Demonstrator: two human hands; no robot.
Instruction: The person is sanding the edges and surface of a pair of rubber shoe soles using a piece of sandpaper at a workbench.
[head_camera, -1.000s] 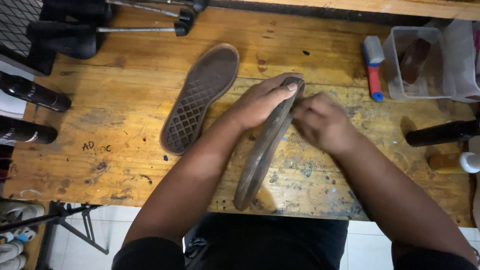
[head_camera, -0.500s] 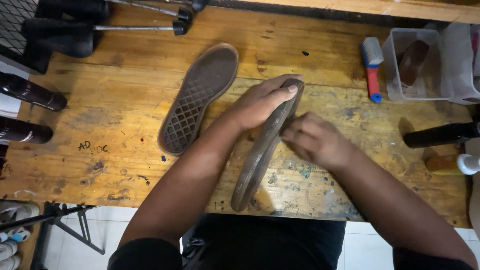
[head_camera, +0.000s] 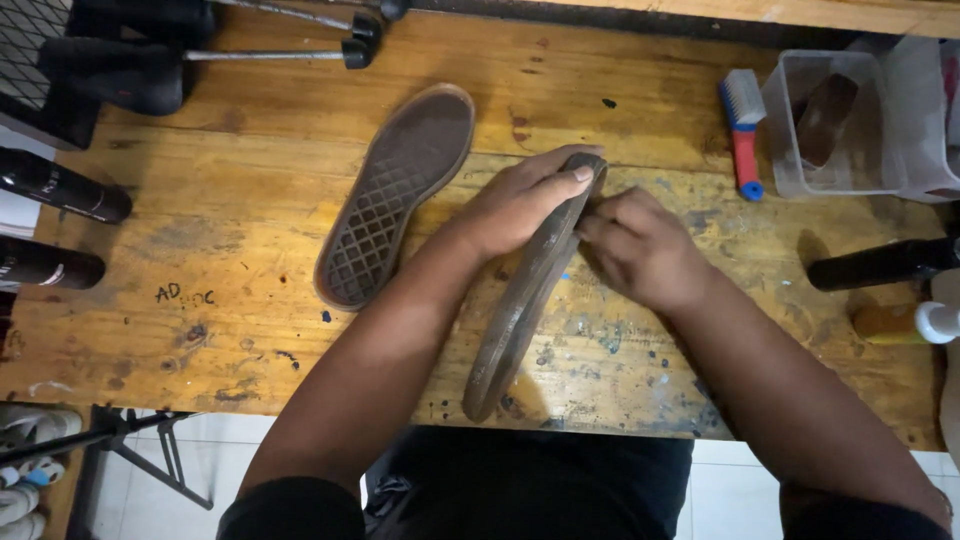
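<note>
The worn wooden workbench (head_camera: 250, 330) is showing bare wood near its front edge, to the left of the arms. A dark brown rubber shoe sole (head_camera: 520, 300) is standing on its long edge in the middle of the bench. The left hand (head_camera: 520, 205) is lying over its far end, fingers wrapped on top. The right hand (head_camera: 640, 245) is pressing its curled fingers against the sole's right side. A second brown sole with a diamond tread (head_camera: 395, 195) is lying flat just to the left.
</note>
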